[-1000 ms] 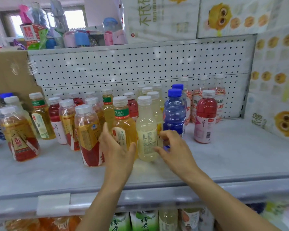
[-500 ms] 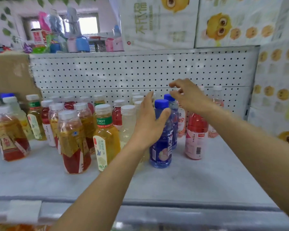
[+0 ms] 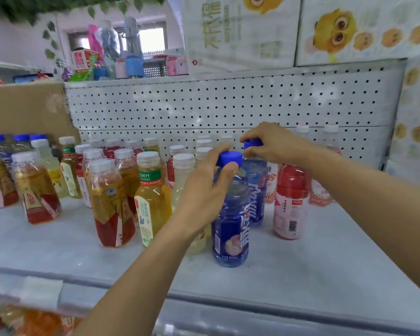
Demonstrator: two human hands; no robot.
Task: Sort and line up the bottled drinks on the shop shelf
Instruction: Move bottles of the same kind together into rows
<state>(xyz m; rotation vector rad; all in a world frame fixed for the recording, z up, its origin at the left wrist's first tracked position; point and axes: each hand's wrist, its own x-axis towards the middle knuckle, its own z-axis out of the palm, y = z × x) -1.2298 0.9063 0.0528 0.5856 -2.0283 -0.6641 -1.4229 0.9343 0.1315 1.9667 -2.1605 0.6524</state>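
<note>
The front blue bottle looked full, so probably weighty, its smooth plastic stiff but slippery; the shoulder under the cap seemed the surest hold. The left hand curled round it there as it stood upright on the shelf, while the right hand pinched the cap of the rear blue bottle just behind. Both bottles were translucent blue with dark labels.

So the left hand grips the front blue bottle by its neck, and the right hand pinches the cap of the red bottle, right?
Not quite. The left hand does grip the front blue bottle by its neck, but the head view shows the right hand pinching the blue cap of the second blue bottle just behind it. The red bottle stands untouched.
</note>
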